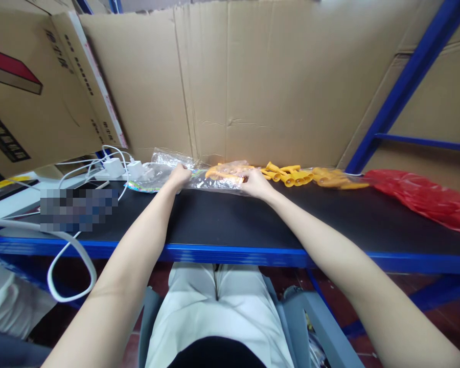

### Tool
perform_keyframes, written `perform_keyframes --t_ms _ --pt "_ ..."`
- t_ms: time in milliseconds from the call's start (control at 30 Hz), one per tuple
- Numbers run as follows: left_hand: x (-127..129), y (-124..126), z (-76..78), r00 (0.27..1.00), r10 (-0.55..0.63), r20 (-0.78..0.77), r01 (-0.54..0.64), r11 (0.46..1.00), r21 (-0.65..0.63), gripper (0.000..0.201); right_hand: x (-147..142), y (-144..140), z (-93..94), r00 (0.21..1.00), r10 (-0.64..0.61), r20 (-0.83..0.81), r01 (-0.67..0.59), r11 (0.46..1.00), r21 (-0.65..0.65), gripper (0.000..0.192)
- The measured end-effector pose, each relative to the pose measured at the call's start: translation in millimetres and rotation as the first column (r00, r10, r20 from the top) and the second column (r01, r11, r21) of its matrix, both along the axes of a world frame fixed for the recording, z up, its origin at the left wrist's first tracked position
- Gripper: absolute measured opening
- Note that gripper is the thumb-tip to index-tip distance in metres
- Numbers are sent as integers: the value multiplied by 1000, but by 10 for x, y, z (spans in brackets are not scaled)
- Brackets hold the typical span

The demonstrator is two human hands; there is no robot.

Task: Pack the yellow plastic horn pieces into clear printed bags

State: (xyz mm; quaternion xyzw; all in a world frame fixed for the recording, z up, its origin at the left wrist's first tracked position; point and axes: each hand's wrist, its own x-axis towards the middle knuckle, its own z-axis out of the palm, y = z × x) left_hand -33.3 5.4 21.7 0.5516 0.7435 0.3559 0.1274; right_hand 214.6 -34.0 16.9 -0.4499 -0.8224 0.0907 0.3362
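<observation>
A clear plastic bag (199, 180) lies stretched across the back of the black tabletop, with yellow-orange pieces (226, 170) showing at its right part. My left hand (181, 175) is closed on the bag's left side. On the right side, my right hand (257, 184) pinches the plastic beside the yellow pieces; its fingertips are partly hidden. More crumpled clear film and a colourful printed sheet (143, 188) lie left of my left hand. Right of my right hand is a pile of loose yellow plastic pieces with funnel-like ends (291, 176), and beyond it a clear bag of yellow pieces (335, 179).
A red plastic bag (425, 199) rests at the table's right end. White chargers (114, 167) and cables crowd the left, with a thick white cable (88, 271) looping over the blue front edge (233, 254). Cardboard (272, 82) walls the back; a blue post (402, 82) slants at right.
</observation>
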Motion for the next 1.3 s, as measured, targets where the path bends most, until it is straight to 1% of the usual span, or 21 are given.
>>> perform_keyframes --t_ms 33,100,167,233,300,400,500,667,733,767,833,900,933,1000,1067,1100,1133,1167,1200,1267,1300 --pt "19 -2 3 992 -47 117 41 998 50 33 8 -3 2 1000 -12 1 12 1000 7 15" --pt "93 -21 10 940 -148 307 117 986 117 33 22 -22 -3 999 45 -19 -44 999 8 21" --pt "195 -49 7 897 -227 380 185 972 143 26 30 -50 -17 986 148 -74 -151 988 -28 32" --pt "289 -67 -17 881 -273 387 236 962 141 20 32 -73 -29 978 191 -87 -199 976 -91 37" --pt "346 -61 -59 872 -283 399 251 959 133 19 34 -80 -34 983 184 -17 -185 971 -154 36" --pt "350 -11 -127 871 -250 422 219 968 120 15 41 -47 -38 973 212 91 -193 964 -182 39" --pt "300 38 -170 889 -217 402 192 976 104 4 44 16 -55 958 263 118 -237 951 -197 45" --pt "268 -9 -170 908 -253 333 253 966 43 16 46 83 -97 957 270 110 -224 922 -315 44" --pt "293 -66 -150 904 -233 359 254 967 -14 26 60 91 -109 953 300 52 -259 890 -376 44" --pt "310 -93 -139 899 -217 381 251 967 -42 34 71 92 -113 948 319 2 -289 862 -416 43" --pt "346 -130 -124 890 -188 416 239 968 -75 44 93 91 -114 929 345 -133 -363 786 -500 40" --pt "366 -128 -127 888 -166 428 219 973 -76 47 111 85 -107 907 337 -253 -421 713 -560 35" --pt "367 -111 -137 892 -157 424 205 976 -70 47 117 83 -100 899 326 -293 -438 691 -575 33" --pt "344 -58 -169 910 -133 393 172 983 -67 48 128 85 -84 888 302 -347 -456 677 -577 28" --pt "294 -8 -201 944 -112 311 141 987 -74 51 149 106 -67 885 266 -383 -453 681 -575 26" --pt "265 7 -213 966 -103 239 123 990 -71 53 169 125 -56 890 230 -394 -434 696 -573 24" --pt "238 12 -220 984 -96 149 107 992 -62 55 199 151 -44 900 183 -396 -395 724 -565 22" --pt "214 8 -223 995 -88 50 90 995 -47 57 240 182 -28 914 127 -385 -337 765 -549 18" --pt "197 -6 -221 996 -77 -51 76 997 -32 59 293 217 -10 930 65 -363 -260 813 -521 15" --pt "187 -49 -208 974 -39 -223 39 999 -8 62 433 300 25 957 -78 -280 -48 908 -417 16" --pt "192 -72 -201 958 -20 -287 23 1000 6 63 516 346 36 960 -169 -224 82 933 -350 18"
